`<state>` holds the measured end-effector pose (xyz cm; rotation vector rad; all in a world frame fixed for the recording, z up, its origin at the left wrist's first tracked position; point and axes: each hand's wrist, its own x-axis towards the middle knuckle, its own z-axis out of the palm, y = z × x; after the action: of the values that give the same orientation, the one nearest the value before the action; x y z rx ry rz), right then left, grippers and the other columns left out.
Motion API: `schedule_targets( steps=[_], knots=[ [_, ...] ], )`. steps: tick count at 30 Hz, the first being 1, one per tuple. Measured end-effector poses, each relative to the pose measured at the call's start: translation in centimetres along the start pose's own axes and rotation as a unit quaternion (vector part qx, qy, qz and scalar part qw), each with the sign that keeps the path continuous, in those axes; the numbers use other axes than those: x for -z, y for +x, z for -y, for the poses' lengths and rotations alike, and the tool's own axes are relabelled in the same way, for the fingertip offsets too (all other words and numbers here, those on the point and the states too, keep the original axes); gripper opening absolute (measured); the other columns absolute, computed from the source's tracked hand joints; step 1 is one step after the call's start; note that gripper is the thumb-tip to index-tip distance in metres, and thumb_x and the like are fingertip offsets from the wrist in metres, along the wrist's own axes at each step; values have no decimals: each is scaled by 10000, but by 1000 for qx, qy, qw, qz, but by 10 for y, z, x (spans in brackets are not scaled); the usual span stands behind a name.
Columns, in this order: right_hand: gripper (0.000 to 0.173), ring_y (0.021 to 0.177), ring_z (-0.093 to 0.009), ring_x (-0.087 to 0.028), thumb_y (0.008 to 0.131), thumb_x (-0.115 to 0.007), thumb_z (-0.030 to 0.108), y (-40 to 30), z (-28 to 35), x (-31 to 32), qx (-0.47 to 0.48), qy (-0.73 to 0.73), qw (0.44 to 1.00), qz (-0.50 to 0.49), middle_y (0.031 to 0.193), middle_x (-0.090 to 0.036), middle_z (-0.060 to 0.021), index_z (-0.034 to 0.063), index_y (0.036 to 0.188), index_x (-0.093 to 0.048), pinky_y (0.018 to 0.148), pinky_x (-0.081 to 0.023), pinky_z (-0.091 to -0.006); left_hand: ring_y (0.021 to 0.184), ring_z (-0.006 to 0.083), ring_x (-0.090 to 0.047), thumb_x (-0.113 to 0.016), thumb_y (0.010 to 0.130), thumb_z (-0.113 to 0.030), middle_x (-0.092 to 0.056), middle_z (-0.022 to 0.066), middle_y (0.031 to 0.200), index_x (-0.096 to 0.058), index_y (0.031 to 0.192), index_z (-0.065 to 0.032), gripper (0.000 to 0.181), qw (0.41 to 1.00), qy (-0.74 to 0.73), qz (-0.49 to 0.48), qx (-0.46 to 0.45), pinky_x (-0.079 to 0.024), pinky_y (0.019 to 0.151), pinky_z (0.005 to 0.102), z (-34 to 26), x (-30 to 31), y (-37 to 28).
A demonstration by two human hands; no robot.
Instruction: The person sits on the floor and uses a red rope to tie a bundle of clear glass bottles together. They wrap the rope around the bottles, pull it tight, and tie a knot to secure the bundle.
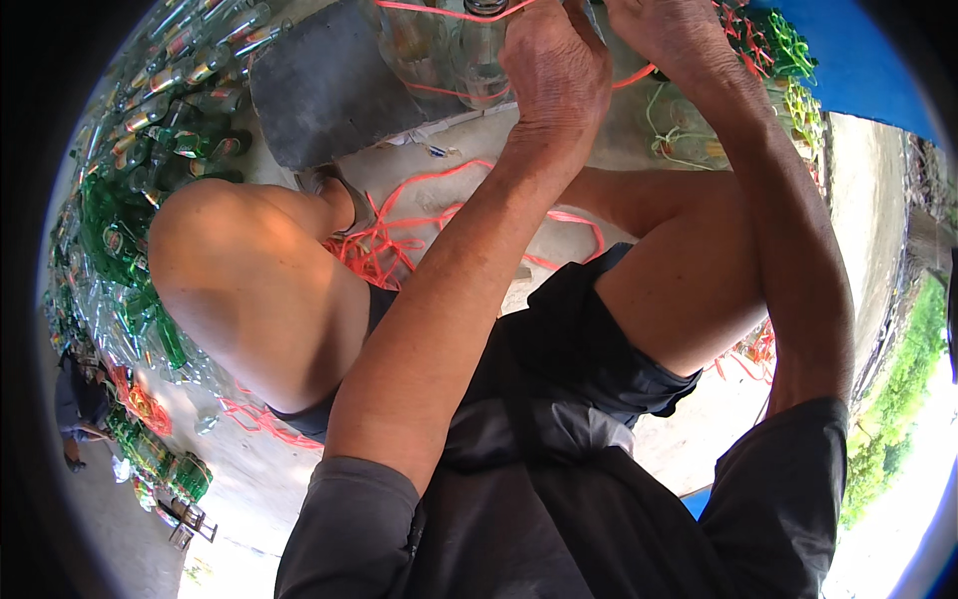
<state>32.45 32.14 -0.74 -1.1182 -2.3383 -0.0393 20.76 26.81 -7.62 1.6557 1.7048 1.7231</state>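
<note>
Clear glass bottles (479,56) stand at the top edge of the view on a dark board (329,82), with pink plastic twine (449,13) passing around them. My left hand (557,64) is beside these bottles, its fingers curled and partly hidden, with the twine running up to it. My right hand (662,30) is just to the right, cut off by the top edge; its fingertips are out of sight, and a strand of twine passes below it. More pink twine (382,251) lies tangled on the floor between my legs.
Many green and clear glass bottles (187,112) lie piled along the left. Bundles of bottles tied with light green twine (804,112) are at the upper right, near a blue surface (876,67). Another person (78,397) and a small wooden stool (187,520) appear at the far lower left.
</note>
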Motion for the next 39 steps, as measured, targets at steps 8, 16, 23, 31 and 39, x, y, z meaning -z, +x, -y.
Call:
schedule_targets(
  steps=[8, 16, 23, 31, 39],
  knots=[
    [118, 651, -480, -620, 962, -614, 143, 1, 21, 8, -67, -36, 997, -4, 644, -570, -237, 52, 903, -569, 573, -486, -546, 978, 536, -627, -558, 985, -36, -635, 365, 1051, -547, 1293, 130, 350, 999, 0, -35, -9, -516, 856, 547, 0, -1, 0],
    [137, 642, -472, -609, 937, -629, 142, 1, 10, 7, -10, -20, 1000, 1, 643, -565, -230, 55, 849, -569, 552, -460, -530, 986, 534, -623, -560, 977, -24, -629, 362, 1072, -537, 1316, 120, 369, 1000, 7, -22, -16, -517, 853, 541, 0, 0, 1],
    [86, 678, -456, -599, 928, -663, 105, -4, 9, 4, -17, 28, 999, 42, 738, -598, -210, 59, 895, -599, 562, -500, -479, 965, 504, -614, -607, 937, -15, -638, 286, 1004, -567, 1205, 61, 281, 997, -48, -37, 48, -503, 824, 534, -11, 1, 2],
    [89, 663, -462, -652, 898, -630, 130, -3, 20, 8, -77, 19, 994, 74, 694, -650, -215, 60, 915, -579, 598, -527, -565, 863, 472, -665, -615, 958, -42, -629, 241, 1051, -527, 1279, 50, 346, 998, -29, 11, 55, -525, 706, 537, -14, 7, 10],
    [118, 707, -477, -619, 929, -636, 131, -4, 22, 8, -42, 9, 997, 72, 716, -617, -227, 56, 881, -558, 590, -488, -552, 915, 478, -657, -677, 912, -69, -647, 262, 1047, -526, 1289, 51, 423, 998, -33, 1, 51, -528, 746, 526, -7, 4, 1]
  ],
)
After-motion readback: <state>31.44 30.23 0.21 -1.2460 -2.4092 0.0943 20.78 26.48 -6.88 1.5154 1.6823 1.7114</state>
